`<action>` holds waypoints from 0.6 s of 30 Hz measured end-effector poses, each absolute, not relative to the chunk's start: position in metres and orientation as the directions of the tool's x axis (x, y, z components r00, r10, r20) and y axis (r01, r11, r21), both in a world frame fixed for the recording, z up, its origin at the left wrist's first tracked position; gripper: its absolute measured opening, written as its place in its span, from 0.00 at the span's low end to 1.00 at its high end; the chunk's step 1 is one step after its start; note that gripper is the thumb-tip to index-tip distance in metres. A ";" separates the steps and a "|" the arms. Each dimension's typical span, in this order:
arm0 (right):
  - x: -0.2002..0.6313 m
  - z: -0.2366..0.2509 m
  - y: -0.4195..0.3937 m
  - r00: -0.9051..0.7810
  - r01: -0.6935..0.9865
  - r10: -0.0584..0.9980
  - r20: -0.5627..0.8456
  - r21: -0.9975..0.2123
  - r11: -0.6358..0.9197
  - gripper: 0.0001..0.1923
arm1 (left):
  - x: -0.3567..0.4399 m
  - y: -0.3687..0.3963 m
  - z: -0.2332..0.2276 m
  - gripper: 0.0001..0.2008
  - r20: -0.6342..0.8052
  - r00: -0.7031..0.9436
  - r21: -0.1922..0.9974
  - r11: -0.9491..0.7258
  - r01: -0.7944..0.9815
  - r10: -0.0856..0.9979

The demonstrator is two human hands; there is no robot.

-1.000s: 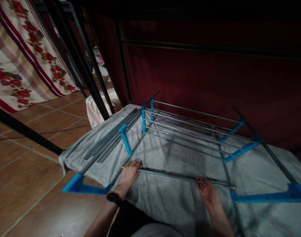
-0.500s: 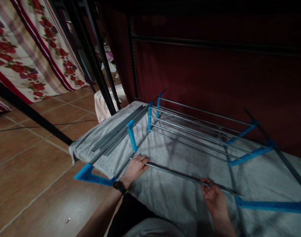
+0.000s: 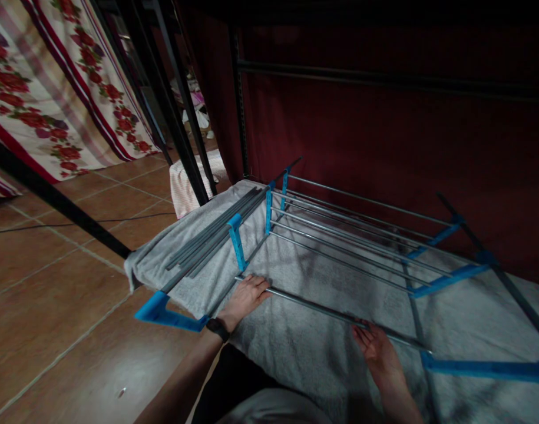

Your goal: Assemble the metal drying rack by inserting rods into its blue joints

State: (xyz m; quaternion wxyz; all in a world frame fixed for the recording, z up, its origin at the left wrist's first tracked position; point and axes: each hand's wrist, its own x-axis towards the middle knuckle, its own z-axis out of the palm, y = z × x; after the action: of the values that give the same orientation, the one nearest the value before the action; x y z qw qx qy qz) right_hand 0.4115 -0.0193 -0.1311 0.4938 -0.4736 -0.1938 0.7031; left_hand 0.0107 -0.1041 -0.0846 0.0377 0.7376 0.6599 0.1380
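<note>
On the far left, a flowered curtain (image 3: 52,100) is seen above the brown tiled floor (image 3: 52,294). A blue corner piece (image 3: 163,312) sticks out over the edge of a grey towel (image 3: 296,347), which is spread on the floor. A bundle of loose grey rods (image 3: 211,232) is laid on the towel, not yet used. Next to them, the left hand (image 3: 247,294) is pressed on one end of a silver metal rod (image 3: 313,309), fingers bent over it, just below a blue clip (image 3: 237,241). The rod is held low over the towel and is not yet fitted in on either side, as far as can be told. Behind it, several rods are already fixed between blue side pieces (image 3: 446,277), so part of the rack (image 3: 353,235) looks built. The right hand (image 3: 377,347) is held under the rod with the palm up and fingers loosely curled. More rods look left to fit.
</note>
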 end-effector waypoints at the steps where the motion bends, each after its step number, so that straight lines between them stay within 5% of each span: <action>1: 0.411 -0.131 -0.019 -0.063 -0.502 0.877 -0.476 -0.744 -0.440 0.14 | 0.011 -0.104 -0.086 0.15 0.160 0.086 0.239 -0.123 0.963 0.983; 11: 0.412 -0.132 -0.030 -0.058 -0.365 0.918 -0.391 -0.848 -0.384 0.15 | 0.026 -0.100 -0.083 0.14 0.167 0.108 0.241 -0.147 0.959 0.980; 15: 0.407 -0.131 -0.037 0.090 -0.027 0.980 -0.177 -0.984 -0.175 0.16 | 0.023 -0.100 -0.085 0.14 0.169 0.087 0.246 -0.127 0.961 0.982; 18: 0.403 -0.133 -0.038 0.139 0.327 0.986 0.097 -0.944 0.047 0.16 | 0.017 -0.101 -0.089 0.15 0.194 0.086 0.223 -0.130 0.966 0.977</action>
State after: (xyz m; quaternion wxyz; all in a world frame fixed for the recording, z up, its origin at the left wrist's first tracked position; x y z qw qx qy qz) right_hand 0.4033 -0.0379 -0.1334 0.4662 -0.5933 -0.5532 0.3530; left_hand 0.0173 -0.1008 -0.0893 0.0187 0.7368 0.6593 0.1485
